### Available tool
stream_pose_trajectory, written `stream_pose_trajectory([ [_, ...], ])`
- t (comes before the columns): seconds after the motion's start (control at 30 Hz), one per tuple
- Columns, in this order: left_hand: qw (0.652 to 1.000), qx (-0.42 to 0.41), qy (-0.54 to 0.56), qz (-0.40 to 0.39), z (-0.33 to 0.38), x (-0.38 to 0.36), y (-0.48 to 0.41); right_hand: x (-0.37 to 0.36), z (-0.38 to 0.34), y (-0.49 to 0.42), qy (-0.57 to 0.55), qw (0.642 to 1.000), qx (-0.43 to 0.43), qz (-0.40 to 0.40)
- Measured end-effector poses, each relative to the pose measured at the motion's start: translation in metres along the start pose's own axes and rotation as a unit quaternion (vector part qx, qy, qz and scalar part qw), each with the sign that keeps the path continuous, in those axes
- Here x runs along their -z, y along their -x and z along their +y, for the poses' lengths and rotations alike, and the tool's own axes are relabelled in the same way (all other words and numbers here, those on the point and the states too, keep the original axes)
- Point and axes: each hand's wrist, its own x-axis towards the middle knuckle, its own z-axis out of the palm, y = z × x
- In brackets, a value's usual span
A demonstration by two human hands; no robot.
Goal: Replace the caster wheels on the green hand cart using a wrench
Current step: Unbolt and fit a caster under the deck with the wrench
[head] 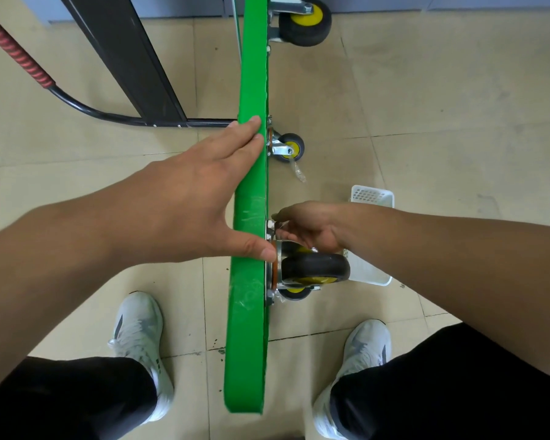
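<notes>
The green hand cart [251,173] stands on its side, its deck edge running up the middle of the view. My left hand [191,201] lies flat against the deck, fingers straight, thumb near the caster plate. A black caster wheel with a yellow hub [315,268] sits on the underside near me. My right hand [302,227] reaches in just above that wheel, its fingertips pinching a small silver nut or bolt [270,224] at the mounting plate. No wrench shows. Two more casters sit farther along, one in the middle [291,147] and one at the top [305,23].
A white plastic basket [373,201] stands on the tiled floor behind my right wrist. The cart's black handle with a red grip [19,55] lies at the left, beside a dark panel [131,55]. My two white shoes are below.
</notes>
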Motion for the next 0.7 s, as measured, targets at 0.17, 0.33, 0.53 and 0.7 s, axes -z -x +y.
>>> stream_pose_trajectory([
  [0.17, 1.000, 0.000, -0.004, 0.001, 0.000, 0.000, 0.000, 0.005, 0.002, -0.003, -0.001, 1.000, -0.021, -0.018],
  [0.33, 1.000, 0.001, -0.004, 0.002, 0.001, 0.001, 0.001, 0.008, 0.007, -0.007, 0.129, 0.989, 0.011, -0.066],
  [0.53, 1.000, 0.000, -0.002, 0.002, 0.000, 0.001, 0.001, 0.009, 0.007, -0.010, 0.092, 0.993, 0.001, -0.078],
  [0.7, 1.000, 0.000, -0.003, 0.002, 0.001, 0.001, 0.000, 0.014, 0.004, -0.005, 0.090, 0.994, 0.006, -0.062],
])
